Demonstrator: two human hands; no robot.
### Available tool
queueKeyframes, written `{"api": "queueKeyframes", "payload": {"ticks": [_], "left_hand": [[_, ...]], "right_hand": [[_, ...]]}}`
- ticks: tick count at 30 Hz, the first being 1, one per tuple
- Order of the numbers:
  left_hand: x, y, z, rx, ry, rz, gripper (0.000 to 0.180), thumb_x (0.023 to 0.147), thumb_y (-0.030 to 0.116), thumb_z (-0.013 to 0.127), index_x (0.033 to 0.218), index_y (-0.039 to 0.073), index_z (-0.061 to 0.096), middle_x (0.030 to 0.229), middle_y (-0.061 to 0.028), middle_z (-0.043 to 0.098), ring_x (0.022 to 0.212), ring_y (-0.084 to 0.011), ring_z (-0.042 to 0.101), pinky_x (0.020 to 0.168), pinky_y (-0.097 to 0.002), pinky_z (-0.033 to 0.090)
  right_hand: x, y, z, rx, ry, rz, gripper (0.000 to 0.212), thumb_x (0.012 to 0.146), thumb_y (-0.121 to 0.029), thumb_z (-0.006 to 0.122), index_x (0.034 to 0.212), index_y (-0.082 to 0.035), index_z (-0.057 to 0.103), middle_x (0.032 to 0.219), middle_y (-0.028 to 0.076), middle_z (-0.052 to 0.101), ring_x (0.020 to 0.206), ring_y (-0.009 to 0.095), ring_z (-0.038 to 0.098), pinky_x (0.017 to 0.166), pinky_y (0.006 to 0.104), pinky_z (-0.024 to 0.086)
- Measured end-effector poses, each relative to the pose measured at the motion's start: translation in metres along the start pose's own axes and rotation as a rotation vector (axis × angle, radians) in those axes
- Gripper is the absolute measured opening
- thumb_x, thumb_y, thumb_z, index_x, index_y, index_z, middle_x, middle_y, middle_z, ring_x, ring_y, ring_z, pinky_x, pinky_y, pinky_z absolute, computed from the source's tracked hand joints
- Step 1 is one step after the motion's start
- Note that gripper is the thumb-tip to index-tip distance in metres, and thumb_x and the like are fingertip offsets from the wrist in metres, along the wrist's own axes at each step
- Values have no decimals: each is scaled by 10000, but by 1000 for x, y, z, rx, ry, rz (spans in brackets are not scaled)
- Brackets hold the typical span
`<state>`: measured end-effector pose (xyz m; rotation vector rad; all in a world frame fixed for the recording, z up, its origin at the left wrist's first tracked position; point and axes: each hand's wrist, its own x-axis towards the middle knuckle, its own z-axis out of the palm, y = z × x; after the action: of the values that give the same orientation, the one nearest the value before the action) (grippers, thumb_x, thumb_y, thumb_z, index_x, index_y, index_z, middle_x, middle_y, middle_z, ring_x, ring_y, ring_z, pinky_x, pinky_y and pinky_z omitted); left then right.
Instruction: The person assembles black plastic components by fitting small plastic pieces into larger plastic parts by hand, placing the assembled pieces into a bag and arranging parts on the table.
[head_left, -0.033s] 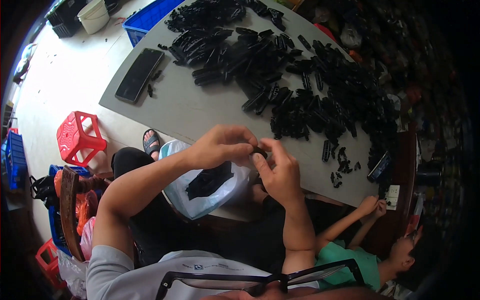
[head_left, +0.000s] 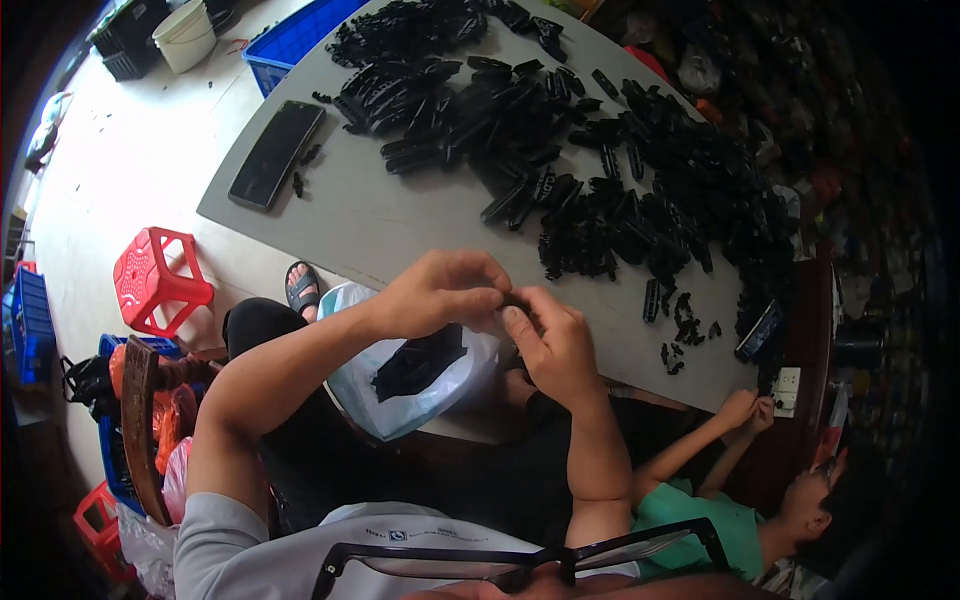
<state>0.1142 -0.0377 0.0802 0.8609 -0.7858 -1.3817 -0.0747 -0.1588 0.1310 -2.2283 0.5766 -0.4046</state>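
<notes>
My left hand (head_left: 437, 293) and my right hand (head_left: 552, 342) meet over the table's near edge. Between their fingertips they pinch a small black plastic piece (head_left: 513, 303), mostly covered by the fingers, so its exact kind cannot be made out. Below my hands, a white plastic bag (head_left: 391, 421) hangs open near my lap, with black pieces (head_left: 420, 362) inside. Long, ribbed black plastic parts (head_left: 500, 120) lie heaped across the table beyond my hands. Smaller black bits (head_left: 687, 320) lie loose to the right of them.
A dark phone (head_left: 277, 155) lies on the grey table (head_left: 340, 225) at left; another phone (head_left: 760, 332) leans at right. Nearby, a person in green (head_left: 700, 525) has both hands at the table's right end. A red stool (head_left: 160, 280) and blue crate (head_left: 290, 45) stand left.
My right hand's fingers have closed in slightly toward my left fingertips, covering more of the black plastic piece. Otherwise the scene looks the same.
</notes>
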Motion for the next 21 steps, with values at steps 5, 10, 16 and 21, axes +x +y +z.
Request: {"api": "queueKeyframes", "payload": {"ticks": [5, 10, 16, 21], "left_hand": [[0, -6, -2, 116, -36, -1, 203, 1066, 177, 667, 1183, 12, 650, 1007, -65, 710, 898, -135, 705, 797, -297, 585], [6, 17, -1, 730, 64, 83, 238, 1021, 216, 698, 1195, 57, 662, 980, -120, 708, 854, -231, 716, 792, -357, 575], [39, 11, -15, 1406, 422, 512, 289, 926, 114, 709, 1210, 64, 687, 1381, -160, 614, 1252, -386, 616, 999, -482, 539], [55, 6, -25, 1541, 400, 564, 238, 925, 115, 704, 1153, 55, 678, 1380, -161, 615, 1241, -381, 612, 1031, -454, 522]], "right_hand": [[4, 11, 1, 151, -194, 165, 258, 993, -207, 712, 1109, 22, 682, 899, 237, 764, 813, 374, 770, 719, 439, 583], [-1, 12, 14, 126, -137, 21, 273, 966, -237, 751, 1118, -17, 701, 938, 220, 772, 829, 370, 775, 722, 444, 592], [-6, 14, 15, -142, -242, -119, 303, 930, -312, 807, 1053, -53, 711, 861, 154, 765, 766, 324, 763, 655, 434, 582], [15, 35, 10, -355, 370, 27, 281, 886, -267, 844, 1008, -50, 711, 726, 66, 700, 657, 264, 703, 603, 409, 544]]}}
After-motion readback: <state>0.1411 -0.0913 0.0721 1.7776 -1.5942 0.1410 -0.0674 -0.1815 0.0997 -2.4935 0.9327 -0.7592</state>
